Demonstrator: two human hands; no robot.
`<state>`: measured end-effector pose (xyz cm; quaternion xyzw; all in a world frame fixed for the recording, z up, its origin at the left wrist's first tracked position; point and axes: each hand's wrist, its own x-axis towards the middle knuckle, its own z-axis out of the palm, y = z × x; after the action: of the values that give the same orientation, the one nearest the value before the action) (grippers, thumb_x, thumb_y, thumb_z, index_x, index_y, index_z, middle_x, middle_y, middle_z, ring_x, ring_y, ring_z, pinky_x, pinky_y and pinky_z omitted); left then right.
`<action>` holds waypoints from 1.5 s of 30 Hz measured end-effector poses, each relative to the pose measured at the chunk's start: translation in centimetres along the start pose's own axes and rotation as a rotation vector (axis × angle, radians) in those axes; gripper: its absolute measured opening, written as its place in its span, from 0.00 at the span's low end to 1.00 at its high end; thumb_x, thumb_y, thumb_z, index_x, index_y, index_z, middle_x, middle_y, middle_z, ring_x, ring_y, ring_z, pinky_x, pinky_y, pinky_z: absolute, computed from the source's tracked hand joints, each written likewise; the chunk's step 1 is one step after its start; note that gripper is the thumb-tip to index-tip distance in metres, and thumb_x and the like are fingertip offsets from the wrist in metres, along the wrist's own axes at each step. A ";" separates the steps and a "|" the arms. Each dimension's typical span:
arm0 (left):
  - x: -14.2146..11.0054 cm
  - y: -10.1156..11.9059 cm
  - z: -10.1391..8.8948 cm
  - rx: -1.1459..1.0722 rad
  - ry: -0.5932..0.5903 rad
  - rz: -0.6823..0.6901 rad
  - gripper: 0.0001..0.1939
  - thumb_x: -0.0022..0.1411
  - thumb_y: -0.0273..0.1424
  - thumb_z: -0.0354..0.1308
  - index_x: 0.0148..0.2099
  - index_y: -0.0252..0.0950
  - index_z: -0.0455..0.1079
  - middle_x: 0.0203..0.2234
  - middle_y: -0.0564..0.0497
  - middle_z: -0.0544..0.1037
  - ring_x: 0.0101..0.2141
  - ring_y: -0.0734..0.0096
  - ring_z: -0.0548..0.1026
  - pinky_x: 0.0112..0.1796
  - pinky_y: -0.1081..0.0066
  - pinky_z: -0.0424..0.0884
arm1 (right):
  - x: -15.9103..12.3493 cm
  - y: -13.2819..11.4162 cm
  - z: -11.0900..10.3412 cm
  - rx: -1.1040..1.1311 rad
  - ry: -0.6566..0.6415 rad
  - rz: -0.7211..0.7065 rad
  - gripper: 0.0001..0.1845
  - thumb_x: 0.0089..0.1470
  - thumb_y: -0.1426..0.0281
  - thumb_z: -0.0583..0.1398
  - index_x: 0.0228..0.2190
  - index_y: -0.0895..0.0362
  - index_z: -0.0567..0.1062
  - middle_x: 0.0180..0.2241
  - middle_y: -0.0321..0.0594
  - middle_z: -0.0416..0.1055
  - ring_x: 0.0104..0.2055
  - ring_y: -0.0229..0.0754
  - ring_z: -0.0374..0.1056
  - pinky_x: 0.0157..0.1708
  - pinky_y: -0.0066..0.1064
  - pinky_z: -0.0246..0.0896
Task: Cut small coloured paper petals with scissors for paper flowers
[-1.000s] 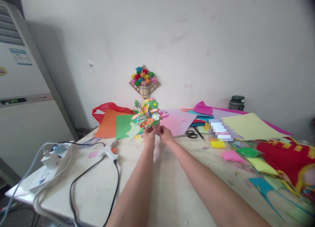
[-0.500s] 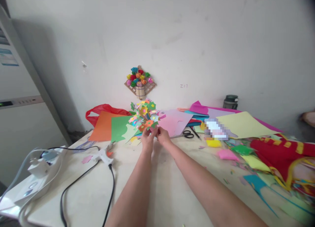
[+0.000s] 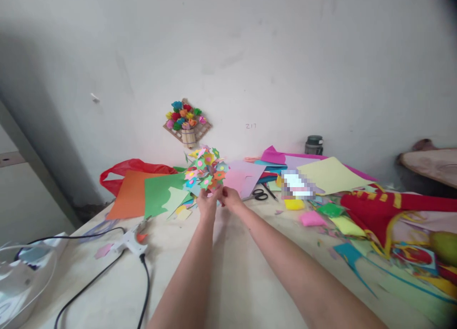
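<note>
Grey wall, table, left fingers and right fingers grasping paper bouquet, its lower end hidden, power strip cropped

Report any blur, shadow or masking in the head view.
Head view: slight blur softens left hand, right hand and held flowers; head view: broad shadow dims the wall at far left, and the top right corner darkens; head view: coarse pixels hide a patch right of the scissors.

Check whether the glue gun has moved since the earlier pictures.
No: against the table, the glue gun stays put, still beside the pink paper scrap; only the view shifted.
</note>
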<state>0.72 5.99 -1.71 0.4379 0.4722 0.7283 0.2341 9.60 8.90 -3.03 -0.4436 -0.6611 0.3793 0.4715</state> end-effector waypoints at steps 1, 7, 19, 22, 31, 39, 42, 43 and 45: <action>0.0 -0.1 0.1 0.007 -0.016 -0.008 0.16 0.38 0.36 0.64 0.31 0.32 0.71 0.22 0.51 0.74 0.28 0.66 0.72 0.31 0.69 0.67 | -0.1 0.2 -0.2 0.042 -0.021 0.009 0.07 0.45 0.67 0.59 0.25 0.58 0.68 0.19 0.33 0.67 0.19 0.33 0.61 0.19 0.24 0.59; 0.0 -0.5 1.0 -0.008 -0.053 -0.035 0.18 0.39 0.38 0.64 0.33 0.33 0.71 0.24 0.52 0.73 0.31 0.67 0.73 0.33 0.69 0.67 | -0.1 0.8 -0.8 0.087 -0.040 0.020 0.09 0.39 0.70 0.63 0.25 0.59 0.68 0.17 0.31 0.63 0.16 0.31 0.58 0.16 0.24 0.57; 0.2 -0.9 1.4 -0.129 -0.070 -0.138 0.25 0.51 0.48 0.56 0.43 0.32 0.68 0.41 0.41 0.74 0.43 0.63 0.71 0.46 0.63 0.63 | 1.7 0.3 -1.8 -0.001 0.204 0.098 0.11 0.42 0.66 0.63 0.23 0.58 0.66 0.20 0.34 0.67 0.19 0.34 0.63 0.17 0.23 0.58; 0.5 -1.2 1.5 -0.102 -0.086 -0.184 0.26 0.52 0.50 0.53 0.41 0.32 0.68 0.41 0.41 0.75 0.40 0.64 0.72 0.45 0.62 0.63 | 2.3 0.4 -2.5 -0.149 0.311 0.076 0.11 0.41 0.65 0.64 0.24 0.57 0.68 0.23 0.36 0.69 0.23 0.37 0.66 0.21 0.24 0.59; 1.0 -3.5 2.1 -0.108 -0.106 -0.224 0.24 0.51 0.49 0.53 0.38 0.32 0.67 0.39 0.41 0.75 0.34 0.68 0.73 0.41 0.64 0.66 | 3.2 -0.4 -4.8 -0.391 0.444 0.002 0.09 0.44 0.66 0.62 0.30 0.56 0.69 0.27 0.37 0.72 0.30 0.40 0.67 0.28 0.27 0.55; 1.0 -4.7 2.3 -0.114 -0.099 -0.150 0.19 0.50 0.44 0.57 0.38 0.34 0.67 0.33 0.45 0.75 0.30 0.70 0.74 0.35 0.68 0.68 | 4.0 0.5 -5.5 -0.457 0.439 -0.011 0.10 0.47 0.65 0.60 0.33 0.56 0.70 0.30 0.38 0.72 0.32 0.40 0.67 0.28 0.27 0.53; 0.8 -4.5 2.2 0.026 -0.046 -0.063 0.14 0.53 0.40 0.55 0.37 0.34 0.67 0.26 0.49 0.74 0.29 0.70 0.73 0.34 0.69 0.67 | 3.8 0.4 -5.3 -0.464 0.440 0.009 0.11 0.48 0.64 0.59 0.33 0.57 0.70 0.31 0.39 0.72 0.33 0.40 0.67 0.29 0.27 0.53; 0.7 -4.3 2.1 0.089 -0.008 -0.044 0.14 0.54 0.38 0.54 0.38 0.35 0.67 0.25 0.51 0.73 0.28 0.70 0.72 0.33 0.69 0.67 | 3.7 0.3 -5.2 -0.468 0.443 0.016 0.11 0.49 0.64 0.59 0.34 0.57 0.70 0.31 0.40 0.72 0.34 0.41 0.67 0.29 0.27 0.53; 0.4 -3.8 2.0 0.220 0.101 -0.019 0.17 0.55 0.36 0.52 0.46 0.35 0.64 0.24 0.52 0.72 0.27 0.71 0.71 0.33 0.70 0.65 | 3.6 0.0 -5.1 -0.479 0.454 0.031 0.12 0.50 0.63 0.58 0.34 0.57 0.70 0.32 0.41 0.72 0.35 0.41 0.67 0.29 0.27 0.53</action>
<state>1.93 8.94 -4.55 0.4192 0.5646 0.6909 0.1676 13.93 12.71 -0.67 -0.6250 -0.6028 0.1117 0.4832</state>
